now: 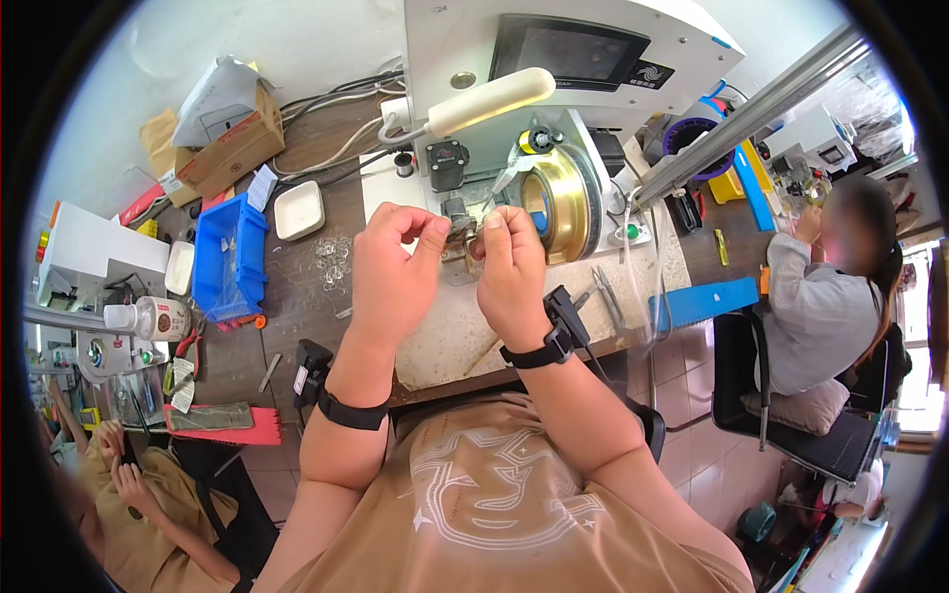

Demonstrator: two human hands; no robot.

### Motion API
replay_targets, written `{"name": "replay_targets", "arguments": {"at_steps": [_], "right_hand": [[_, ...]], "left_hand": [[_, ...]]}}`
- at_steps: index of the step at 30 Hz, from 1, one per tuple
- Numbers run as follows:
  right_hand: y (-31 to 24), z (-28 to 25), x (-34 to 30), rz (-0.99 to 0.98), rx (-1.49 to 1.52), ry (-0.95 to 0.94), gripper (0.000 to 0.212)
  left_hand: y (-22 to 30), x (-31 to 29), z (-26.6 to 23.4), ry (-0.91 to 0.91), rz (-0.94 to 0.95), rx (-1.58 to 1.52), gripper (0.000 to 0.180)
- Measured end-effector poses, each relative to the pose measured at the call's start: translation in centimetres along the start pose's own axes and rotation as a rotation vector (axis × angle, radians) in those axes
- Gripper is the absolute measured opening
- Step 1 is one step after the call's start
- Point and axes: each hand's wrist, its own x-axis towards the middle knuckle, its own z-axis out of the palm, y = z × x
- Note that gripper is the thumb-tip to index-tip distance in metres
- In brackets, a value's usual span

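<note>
Both hands are raised side by side in front of a white bench machine [583,69] with a dark screen. My left hand [397,267] has its thumb and forefinger pinched together; whatever is between them is too small to make out. My right hand [511,277] is also closed in a pinch, just left of a large brass-coloured wheel [561,208], and its fingertips hide what they hold. Small metal machine parts [458,210] show between and behind the fingertips. A black motor [447,164] sits above them, under a white lamp head [494,102].
Small clear rings [332,259] lie in a loose pile left of my left hand. Beyond are a white dish [300,211] and a blue bin [229,259]. Tweezers [607,298] lie right of my right wrist. Co-workers sit on both sides, one in a grey shirt [825,306].
</note>
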Motion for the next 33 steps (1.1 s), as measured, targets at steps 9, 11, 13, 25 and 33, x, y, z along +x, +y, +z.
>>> {"name": "replay_targets", "arguments": {"at_steps": [9,11,13,25,33], "right_hand": [[0.5,0.2,0.4,0.038,0.102,-0.017,0.015],[0.3,0.3,0.3,0.029,0.058,-0.006,0.013],[0.9,0.3,0.4,0.023,0.049,0.011,0.013],[0.9,0.1,0.5,-0.022,-0.106,0.027,0.011],[0.9,-0.2,0.8,-0.014,-0.191,0.006,0.009]], "left_hand": [[-1.2,0.2,-0.1,0.033,-0.103,-0.075,0.027],[-1.7,0.2,0.0,0.061,-0.109,-0.083,0.028],[-2.4,0.1,0.1,0.087,-0.118,-0.099,0.028],[-3.6,-1.7,-1.5,-0.258,-0.416,0.1,0.035],[-2.7,-3.8,-0.6,-0.168,-0.047,0.394,0.026]]}}
